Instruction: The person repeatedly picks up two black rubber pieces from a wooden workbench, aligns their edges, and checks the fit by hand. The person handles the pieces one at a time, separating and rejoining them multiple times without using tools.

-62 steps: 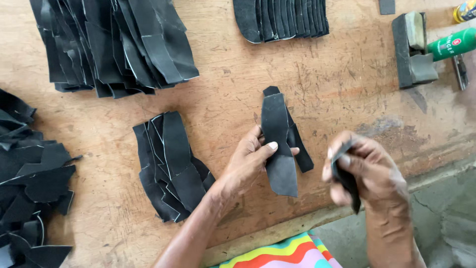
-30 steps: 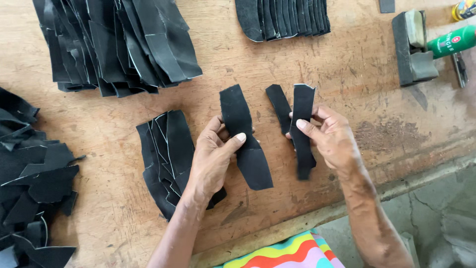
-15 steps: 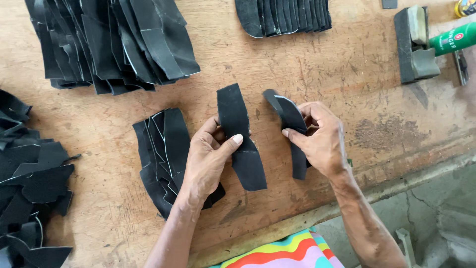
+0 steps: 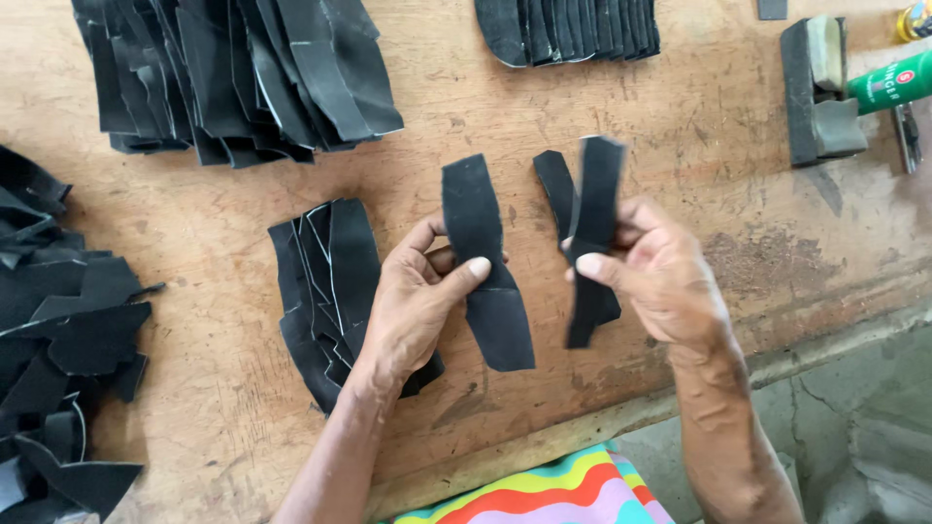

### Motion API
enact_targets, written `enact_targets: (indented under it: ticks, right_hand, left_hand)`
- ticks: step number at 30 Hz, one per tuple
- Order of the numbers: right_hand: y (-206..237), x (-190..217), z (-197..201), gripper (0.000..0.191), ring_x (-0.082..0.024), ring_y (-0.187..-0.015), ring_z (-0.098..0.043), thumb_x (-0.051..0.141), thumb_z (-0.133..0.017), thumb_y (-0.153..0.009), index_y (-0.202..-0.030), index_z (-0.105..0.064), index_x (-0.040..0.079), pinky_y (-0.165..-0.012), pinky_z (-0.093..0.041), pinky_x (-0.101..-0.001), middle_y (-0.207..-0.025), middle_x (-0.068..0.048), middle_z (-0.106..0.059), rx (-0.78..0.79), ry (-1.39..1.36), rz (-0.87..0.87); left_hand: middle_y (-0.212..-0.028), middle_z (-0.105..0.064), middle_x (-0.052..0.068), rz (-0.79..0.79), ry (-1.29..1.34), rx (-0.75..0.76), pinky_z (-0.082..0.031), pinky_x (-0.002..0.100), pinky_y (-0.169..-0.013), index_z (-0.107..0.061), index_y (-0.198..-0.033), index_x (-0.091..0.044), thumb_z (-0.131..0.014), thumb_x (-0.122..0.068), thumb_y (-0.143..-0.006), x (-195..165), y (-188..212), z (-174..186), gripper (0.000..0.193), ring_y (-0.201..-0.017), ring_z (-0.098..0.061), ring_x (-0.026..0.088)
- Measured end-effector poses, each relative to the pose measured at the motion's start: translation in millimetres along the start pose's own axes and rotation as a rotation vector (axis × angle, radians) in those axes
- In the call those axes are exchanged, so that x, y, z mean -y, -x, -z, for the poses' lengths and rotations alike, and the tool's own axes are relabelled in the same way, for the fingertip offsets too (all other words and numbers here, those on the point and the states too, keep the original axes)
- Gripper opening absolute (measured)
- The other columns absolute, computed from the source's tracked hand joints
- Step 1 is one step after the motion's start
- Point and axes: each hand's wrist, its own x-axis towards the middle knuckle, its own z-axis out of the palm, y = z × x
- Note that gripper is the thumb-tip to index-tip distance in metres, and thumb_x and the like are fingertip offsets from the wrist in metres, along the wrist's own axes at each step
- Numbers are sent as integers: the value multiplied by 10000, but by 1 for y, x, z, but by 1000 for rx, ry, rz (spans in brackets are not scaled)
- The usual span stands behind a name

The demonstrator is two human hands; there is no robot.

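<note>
Seen from above: a worn brown wooden workbench (image 4: 680, 107) strewn with black cut pieces. Left hand (image 4: 413, 306) pinching a black waisted strip of soft material (image 4: 485, 267) at its narrow middle, thumb across the front, fingers behind, strip held just above the bench. Right hand (image 4: 665, 277) closed on a narrower black strip (image 4: 592, 223), held upright by thumb and fingertips, with a second similar black strip (image 4: 556, 194) just behind it, apparently in the same grip. Just left of the left hand, a small fanned stack of black pieces (image 4: 325, 281) on the bench; larger fanned piles at top left (image 4: 243, 68) and top centre (image 4: 568, 24); loose offcuts (image 4: 58, 340) at the left edge; a grey block (image 4: 815, 87) and green bottle (image 4: 888, 82) at top right.

Best handled, judging by the floppy material, by gripping near the waist and keeping edges square, pieces apart until aligned.

Against half a second earlier: right-hand strip raised and straightened from a curled, tilted lie; left-hand strip nearly unchanged.
</note>
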Motion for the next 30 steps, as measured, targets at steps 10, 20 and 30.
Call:
enact_targets:
  ticks: [10,20,30]
  right_hand:
    - [-13,-13,-25,337,-136,-996,-686,-94,-734,-877,-1193,-640,-21,-905,-592,-287,-1078,-89,-726,68,-46,-82]
    - [-11,-23,-26,352,-106,-988,-655,-89,-772,-855,-1183,-668,-13,-910,-586,-272,-1063,-61,-693,72,-59,-11]
    - [-14,-28,-29,396,-119,-958,-666,-91,-794,-825,-1194,-661,-39,-890,-601,-274,-1041,-79,-701,22,-25,6]
  left_hand:
    - [-1055,-760,133,30,-28,26,-642,297,-833,-584,-1236,-19,-702,61,-900,-2,6,-5,366,-939,-737,155]
    - [-1030,-759,134,33,-54,1,-635,275,-814,-576,-1239,-23,-703,68,-899,3,6,-3,374,-919,-730,134]
    - [-998,-770,150,42,-81,-19,-647,258,-770,-575,-1225,-16,-696,63,-895,2,3,-3,359,-879,-748,138]
